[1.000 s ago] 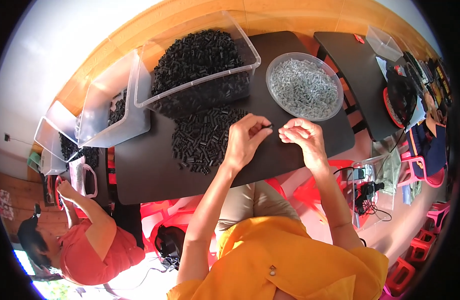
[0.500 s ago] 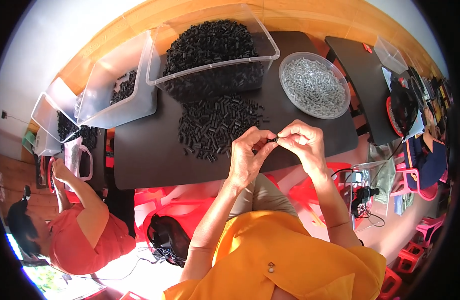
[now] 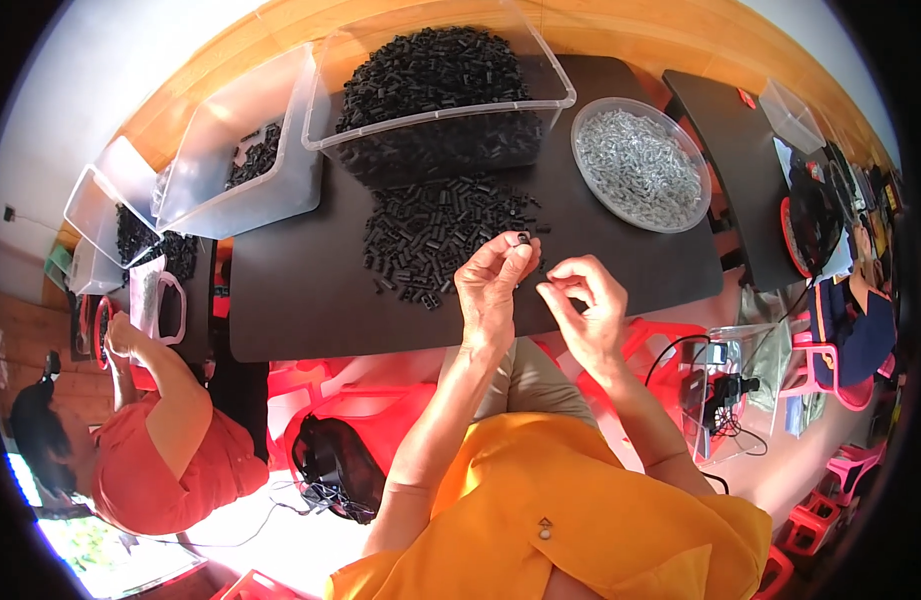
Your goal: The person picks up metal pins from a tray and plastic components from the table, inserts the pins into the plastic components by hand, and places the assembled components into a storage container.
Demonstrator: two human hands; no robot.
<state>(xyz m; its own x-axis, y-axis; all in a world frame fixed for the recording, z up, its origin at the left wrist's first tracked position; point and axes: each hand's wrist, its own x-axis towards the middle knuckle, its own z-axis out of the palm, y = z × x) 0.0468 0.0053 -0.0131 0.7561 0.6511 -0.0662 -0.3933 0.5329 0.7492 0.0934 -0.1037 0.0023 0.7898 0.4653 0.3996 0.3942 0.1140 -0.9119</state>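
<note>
The left hand (image 3: pixel 488 298) pinches one black part (image 3: pixel 523 239) between thumb and fingertips, raised over the worktop (image 3: pixel 310 290) just beside the pile (image 3: pixel 420 240) of similar parts. The right hand (image 3: pixel 597 312) is near but apart from it, thumb and forefinger almost meeting; whether anything small sits between them cannot be told. To handle the part well, the left pinch should probably stay light and low on it, leaving its end uncovered for the right fingertips, and both wrists would best keep steady. Working farther in from the worktop's near edge seems wiser, since a slip there could send the part to the floor. Most of the black part is hidden by the fingertips, so its shape and any hole through it are hard to make out. The right hand's curled fingers hide its palm. The tub's (image 3: pixel 440 122) cloudy front wall blurs the parts behind it, the clear pieces (image 3: pixel 640 160) in the bowl (image 3: pixel 660 230) merge into one glitter, and the lower edge cuts off the person's shirt (image 3: pixel 550 500).
</note>
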